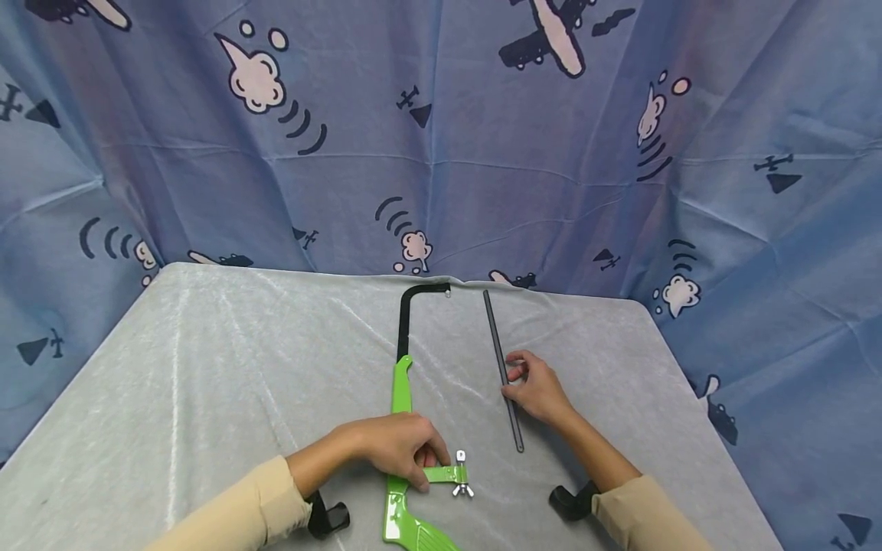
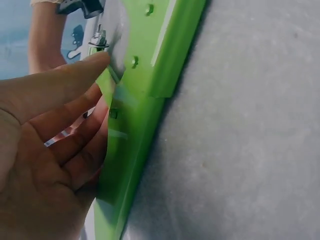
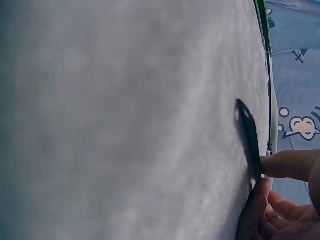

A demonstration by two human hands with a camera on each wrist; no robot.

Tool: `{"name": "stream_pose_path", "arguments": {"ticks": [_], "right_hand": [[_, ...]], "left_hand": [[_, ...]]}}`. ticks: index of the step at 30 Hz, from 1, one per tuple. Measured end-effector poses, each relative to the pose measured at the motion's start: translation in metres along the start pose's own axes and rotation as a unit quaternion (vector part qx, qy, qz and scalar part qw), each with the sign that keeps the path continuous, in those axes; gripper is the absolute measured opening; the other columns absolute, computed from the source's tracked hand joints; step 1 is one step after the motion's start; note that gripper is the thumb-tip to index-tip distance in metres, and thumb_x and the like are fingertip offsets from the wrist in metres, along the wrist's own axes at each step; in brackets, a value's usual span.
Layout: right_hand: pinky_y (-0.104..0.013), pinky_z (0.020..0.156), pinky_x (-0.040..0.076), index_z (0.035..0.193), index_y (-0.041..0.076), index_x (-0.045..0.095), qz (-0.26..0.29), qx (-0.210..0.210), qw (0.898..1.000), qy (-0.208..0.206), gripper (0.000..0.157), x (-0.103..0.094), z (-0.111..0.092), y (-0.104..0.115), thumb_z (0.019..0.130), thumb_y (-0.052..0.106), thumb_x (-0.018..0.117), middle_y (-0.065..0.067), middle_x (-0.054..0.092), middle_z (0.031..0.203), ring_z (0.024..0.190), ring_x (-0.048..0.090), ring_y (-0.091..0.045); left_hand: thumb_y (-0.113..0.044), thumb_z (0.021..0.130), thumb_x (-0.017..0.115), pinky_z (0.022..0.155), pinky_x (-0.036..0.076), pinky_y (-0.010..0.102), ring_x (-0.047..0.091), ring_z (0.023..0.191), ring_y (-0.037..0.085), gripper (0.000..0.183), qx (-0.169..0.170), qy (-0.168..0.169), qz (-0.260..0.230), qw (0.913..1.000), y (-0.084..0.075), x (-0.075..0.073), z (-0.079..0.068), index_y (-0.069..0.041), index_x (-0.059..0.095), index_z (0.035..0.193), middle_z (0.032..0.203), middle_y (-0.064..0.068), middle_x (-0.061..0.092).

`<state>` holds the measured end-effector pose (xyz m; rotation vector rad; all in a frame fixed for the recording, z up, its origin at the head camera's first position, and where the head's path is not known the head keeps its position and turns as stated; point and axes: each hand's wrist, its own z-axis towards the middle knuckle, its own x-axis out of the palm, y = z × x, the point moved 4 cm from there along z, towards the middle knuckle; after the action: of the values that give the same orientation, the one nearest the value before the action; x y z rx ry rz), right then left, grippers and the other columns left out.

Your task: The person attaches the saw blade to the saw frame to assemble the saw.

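A hacksaw frame point(image 1: 401, 394) lies on the cloth, green at the handle end with a bent black bar point(image 1: 403, 321) at the far end. My left hand point(image 1: 406, 444) pinches its short green arm between thumb and fingers, as the left wrist view also shows. A wing nut point(image 1: 463, 490) and a metal blade holder point(image 1: 461, 457) sit at the tip of that arm. To the right, a dark, narrow hacksaw blade point(image 1: 493, 329) is separate from the frame. My right hand point(image 1: 539, 388) pinches the blade around its middle; in the right wrist view its holed near end point(image 3: 242, 111) sticks out past the fingers.
A light grey cloth point(image 1: 276, 360) covers the table. Behind it hangs a blue curtain point(image 1: 468, 207) printed with planes and clouds. Black wrist mounts point(image 1: 329, 519) show at both sleeves.
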<state>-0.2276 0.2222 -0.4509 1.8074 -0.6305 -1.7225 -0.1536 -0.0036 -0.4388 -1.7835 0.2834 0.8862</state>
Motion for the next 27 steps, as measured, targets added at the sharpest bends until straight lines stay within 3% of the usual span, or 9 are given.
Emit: {"name": "stream_pose_path", "arguments": {"ticks": [9,18,27], "right_hand": [[-0.028,0.064,0.04,0.111,-0.005,0.059,-0.011,-0.011,1.0,0.0,0.044,-0.0002,0.0026,0.0012,0.069,-0.001,0.07,-0.007,0.059,0.078,0.066,0.05,-0.015],[-0.027,0.063,0.041,0.108,-0.005,0.062,-0.021,-0.018,1.0,-0.004,0.035,0.0014,0.0041,0.0028,0.073,-0.001,0.067,-0.005,0.059,0.076,0.066,0.05,-0.014],[-0.029,0.067,0.04,0.1,-0.004,0.064,-0.024,-0.024,0.999,-0.015,0.025,0.0024,0.0043,0.0062,0.075,0.001,0.065,-0.003,0.057,0.069,0.065,0.05,-0.013]], "left_hand": [[-0.005,0.071,0.076,0.062,0.044,0.013,0.05,0.064,-0.003,0.031,-0.007,0.021,-0.024,0.9995,0.002,0.0015,0.0009,-0.011,0.067,0.1,0.075,-0.011,0.054],[-0.007,0.07,0.076,0.063,0.042,0.013,0.048,0.063,-0.003,0.027,-0.027,0.014,0.002,0.9995,0.0019,0.0031,0.0011,-0.016,0.065,0.093,0.073,-0.013,0.053],[-0.01,0.07,0.076,0.061,0.04,0.013,0.047,0.061,-0.004,0.023,-0.025,0.003,0.029,0.9993,0.0007,0.003,-0.0001,-0.019,0.064,0.087,0.069,-0.015,0.052]]}}
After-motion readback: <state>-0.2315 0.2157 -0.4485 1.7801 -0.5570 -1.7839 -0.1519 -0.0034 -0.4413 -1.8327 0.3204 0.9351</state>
